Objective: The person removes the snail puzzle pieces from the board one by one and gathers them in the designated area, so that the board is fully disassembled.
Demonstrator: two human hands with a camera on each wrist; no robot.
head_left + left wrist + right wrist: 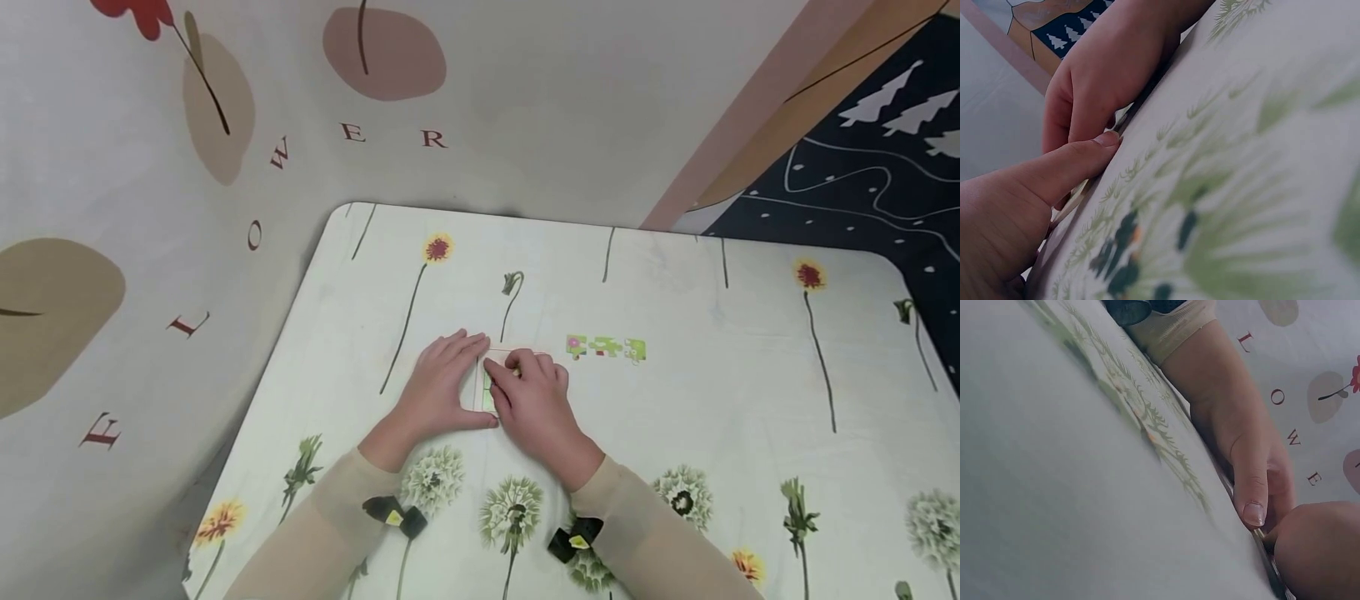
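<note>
A small flat puzzle board (480, 388) with a pale border and green inside lies on the table. My left hand (438, 383) spans its left side with fairly straight fingers: fingertips touch the upper corner, thumb the lower edge. Over the board's right part, my right hand (536, 404) curls its fingers and thumb around a puzzle piece (516, 372), mostly hidden beneath them. In the left wrist view, the left thumb (1082, 159) presses the board's edge close to the right hand (1107, 75). The right wrist view shows the left hand (1235, 431) at the thin board.
Three loose green puzzle pieces (605, 347) lie in a row to the right of the board. A flower-print cloth covers the table (675, 400). Behind and to the left stands a printed wall covering (525, 100). Both wrists wear dark straps (577, 540).
</note>
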